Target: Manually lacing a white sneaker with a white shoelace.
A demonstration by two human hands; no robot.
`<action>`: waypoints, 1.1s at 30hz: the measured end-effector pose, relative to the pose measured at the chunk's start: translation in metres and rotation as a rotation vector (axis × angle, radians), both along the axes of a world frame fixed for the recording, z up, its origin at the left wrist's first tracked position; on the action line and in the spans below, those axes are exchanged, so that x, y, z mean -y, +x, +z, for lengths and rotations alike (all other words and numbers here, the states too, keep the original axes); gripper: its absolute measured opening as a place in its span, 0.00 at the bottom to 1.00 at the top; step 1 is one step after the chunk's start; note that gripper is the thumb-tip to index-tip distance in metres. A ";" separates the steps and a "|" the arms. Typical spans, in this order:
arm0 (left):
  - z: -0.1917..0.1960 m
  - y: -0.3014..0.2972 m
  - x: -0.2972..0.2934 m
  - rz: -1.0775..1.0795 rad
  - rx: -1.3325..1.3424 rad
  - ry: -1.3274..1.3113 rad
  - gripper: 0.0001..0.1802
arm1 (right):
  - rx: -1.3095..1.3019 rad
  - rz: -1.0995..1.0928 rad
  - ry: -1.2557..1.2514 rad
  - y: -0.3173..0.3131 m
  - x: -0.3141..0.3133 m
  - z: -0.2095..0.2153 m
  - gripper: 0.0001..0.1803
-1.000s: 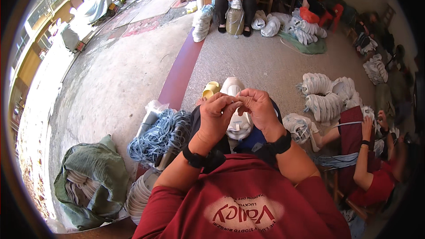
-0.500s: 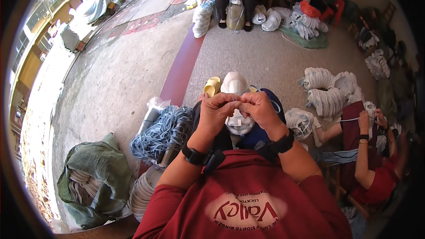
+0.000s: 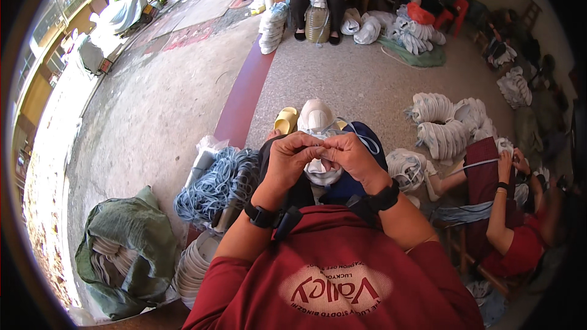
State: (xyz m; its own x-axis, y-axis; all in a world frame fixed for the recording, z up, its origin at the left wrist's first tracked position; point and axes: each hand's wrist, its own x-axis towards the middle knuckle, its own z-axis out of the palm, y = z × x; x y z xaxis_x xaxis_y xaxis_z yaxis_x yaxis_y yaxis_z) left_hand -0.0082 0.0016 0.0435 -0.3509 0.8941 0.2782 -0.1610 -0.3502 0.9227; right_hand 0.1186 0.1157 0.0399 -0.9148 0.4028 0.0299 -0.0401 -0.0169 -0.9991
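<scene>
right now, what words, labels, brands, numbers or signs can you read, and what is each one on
Dark red fabric shirt, on its pale oval print: large red lettering, legible, but I won't copy it.
Same shirt, around the oval: smaller dark lettering, partly distorted, also not copied.
White rounded piece in front of the person: no lettering can be made out.
Yellowish buildings at far left: too blurred to read any signs.
</scene>
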 end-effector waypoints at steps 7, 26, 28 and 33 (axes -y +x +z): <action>-0.012 -0.007 0.001 0.101 -0.235 0.034 0.02 | 0.041 0.070 0.005 -0.001 0.001 0.001 0.09; -0.112 -0.012 -0.017 0.224 -1.378 -0.196 0.24 | -0.727 -0.208 0.382 0.014 -0.016 0.191 0.05; -0.112 -0.012 -0.017 0.240 -1.358 -0.171 0.23 | -0.689 -0.142 0.397 0.102 -0.041 0.194 0.05; -0.099 -0.019 -0.027 0.282 -0.718 -0.284 0.21 | -0.599 0.009 0.437 0.139 -0.085 0.229 0.05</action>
State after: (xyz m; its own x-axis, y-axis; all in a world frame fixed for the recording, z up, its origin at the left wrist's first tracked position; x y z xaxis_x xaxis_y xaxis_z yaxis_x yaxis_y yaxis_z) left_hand -0.0275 0.0285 -0.0552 -0.3957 0.8691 0.2968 0.5616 -0.0267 0.8270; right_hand 0.2572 0.2009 0.2694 -0.6947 0.2323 0.6808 -0.5820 0.3746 -0.7217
